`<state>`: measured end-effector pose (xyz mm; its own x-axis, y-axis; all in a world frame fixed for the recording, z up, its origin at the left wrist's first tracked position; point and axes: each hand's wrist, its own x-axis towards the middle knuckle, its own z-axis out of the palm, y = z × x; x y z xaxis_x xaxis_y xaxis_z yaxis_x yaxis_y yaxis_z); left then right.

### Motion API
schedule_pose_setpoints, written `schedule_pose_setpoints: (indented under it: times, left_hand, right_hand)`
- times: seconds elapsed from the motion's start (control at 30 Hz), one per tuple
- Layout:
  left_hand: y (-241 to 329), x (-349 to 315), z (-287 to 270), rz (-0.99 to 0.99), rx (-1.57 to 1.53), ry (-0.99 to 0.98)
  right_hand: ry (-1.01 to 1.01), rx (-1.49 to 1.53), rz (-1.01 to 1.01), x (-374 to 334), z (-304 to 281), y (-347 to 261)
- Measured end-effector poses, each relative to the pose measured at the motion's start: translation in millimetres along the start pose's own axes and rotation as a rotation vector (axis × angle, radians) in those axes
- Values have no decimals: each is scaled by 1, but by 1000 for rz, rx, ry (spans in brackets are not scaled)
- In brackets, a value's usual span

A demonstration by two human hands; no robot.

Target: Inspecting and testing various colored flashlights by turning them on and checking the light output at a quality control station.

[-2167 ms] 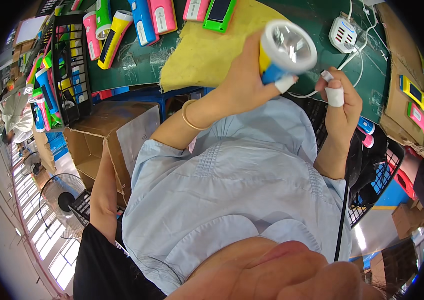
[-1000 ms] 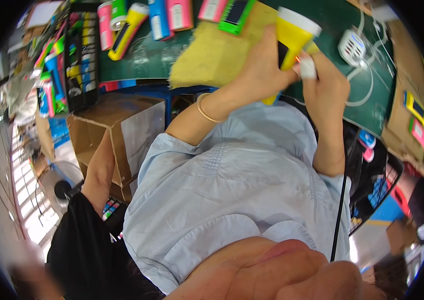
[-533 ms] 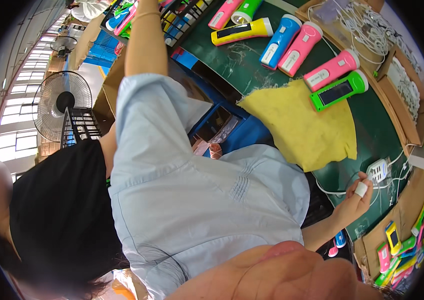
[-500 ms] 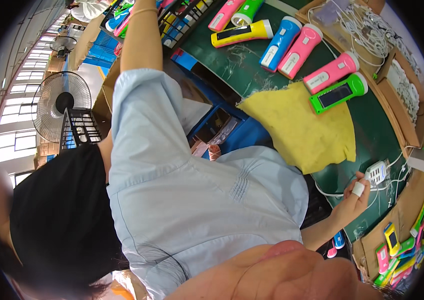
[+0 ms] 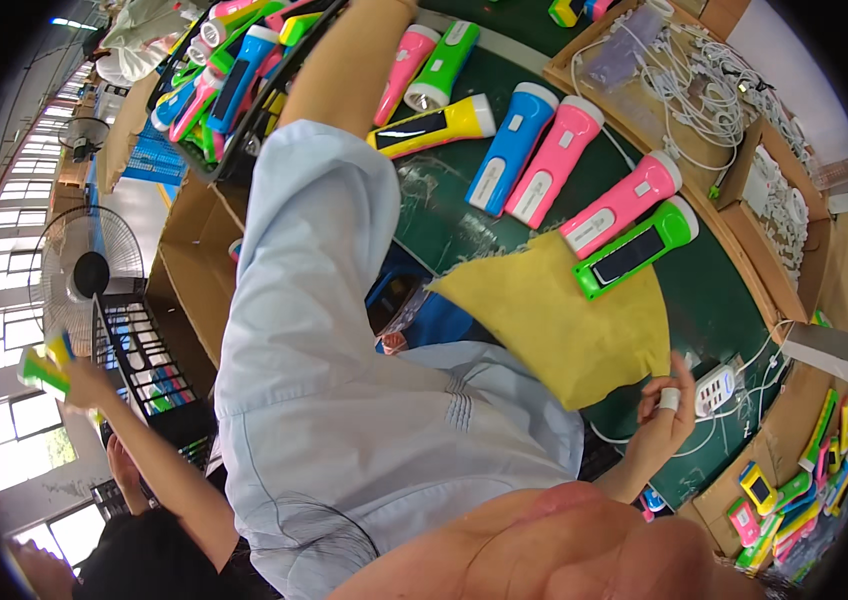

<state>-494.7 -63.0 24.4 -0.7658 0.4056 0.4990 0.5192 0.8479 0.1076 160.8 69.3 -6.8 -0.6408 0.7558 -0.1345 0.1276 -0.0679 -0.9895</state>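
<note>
On near tabletop [image 5: 701,318], seven flashlights [image 5: 511,150], one cloth [image 5: 579,330]; right hand [image 5: 666,402] half-spread; left hand unseen, grip unclear.

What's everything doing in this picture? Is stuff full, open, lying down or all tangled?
Right hand: half open, seemingly holding nothing
Left hand: out of view
Yellow cloth: spread out, a bit rumpled
Green flashlight on the cloth's edge: lying down
Black basket: piled with flashlights
White cables: tangled
Cardboard box at lower right: open, flashlights inside
Big fan: upright; can't tell if it's spinning
</note>
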Motion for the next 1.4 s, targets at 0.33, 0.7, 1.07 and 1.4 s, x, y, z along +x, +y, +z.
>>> schedule_pose_setpoints:
  times: [0.33,0.7,1.07,1.4]
  left_hand:
    - [156,-13,116,101,-175,-196]
    - [277,-337,-148,-914,-2185,-1521]
    - [295,-435,-162,24,-1696,-796]
    - [310,-386,-166,-490,-2008,-1186]
  right_hand:
    - [-266,31,114,17,6,21]
    - [-309,734,118,35,53,-32]
    - [-112,-503,-509,-33,30,5]
    - [-1,70,10,-41,-30,32]
